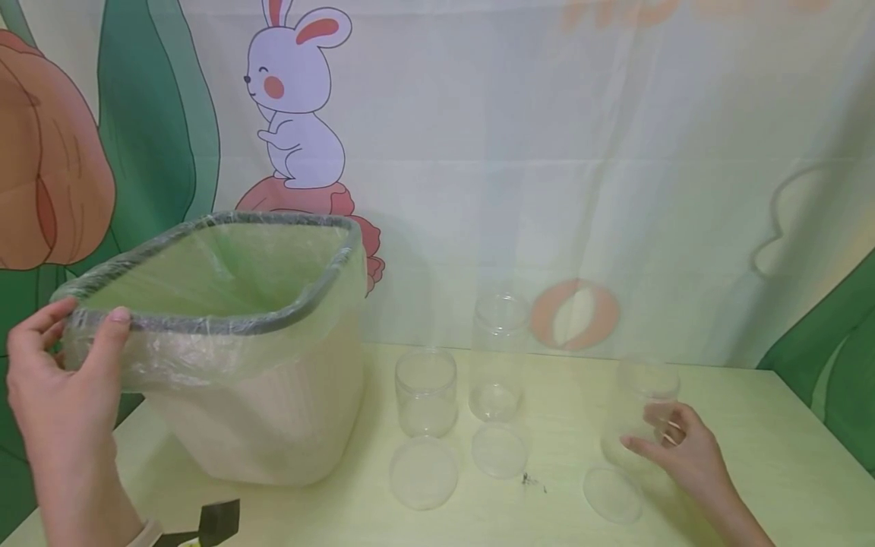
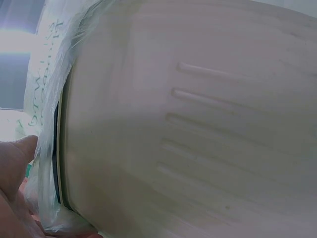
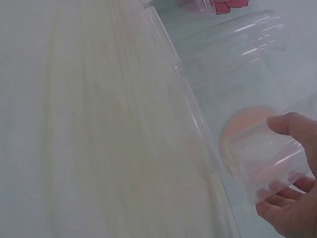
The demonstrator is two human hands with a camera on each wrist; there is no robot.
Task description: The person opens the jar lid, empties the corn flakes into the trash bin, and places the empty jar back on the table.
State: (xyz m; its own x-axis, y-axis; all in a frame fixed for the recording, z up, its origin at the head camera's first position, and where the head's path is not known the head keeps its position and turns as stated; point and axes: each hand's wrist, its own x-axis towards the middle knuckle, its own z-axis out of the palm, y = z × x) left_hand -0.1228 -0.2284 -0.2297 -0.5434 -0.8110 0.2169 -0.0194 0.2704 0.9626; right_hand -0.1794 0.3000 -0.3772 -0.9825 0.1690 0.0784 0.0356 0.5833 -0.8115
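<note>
At the left, my left hand (image 1: 71,403) grips the near-left corner of a light-coloured trash can (image 1: 266,410), its thumb and fingers on the grey rim. A clear trash bag (image 1: 205,357) lines the can and folds over that rim; in the left wrist view the bag (image 2: 47,168) bunches beside my thumb. On the right, my right hand (image 1: 683,448) holds a clear plastic jar (image 1: 632,425) between thumb and fingers. The right wrist view shows this jar (image 3: 262,153) above the tabletop edge. A round clear lid (image 1: 613,494) lies just in front of it.
Two more clear jars stand mid-table, a short jar (image 1: 426,399) and a taller jar (image 1: 497,365). Before them lie two clear lids, a larger lid (image 1: 424,472) and a smaller lid (image 1: 499,450). Small dark bits (image 1: 528,480) lie nearby. A printed curtain (image 1: 437,152) hangs behind the table.
</note>
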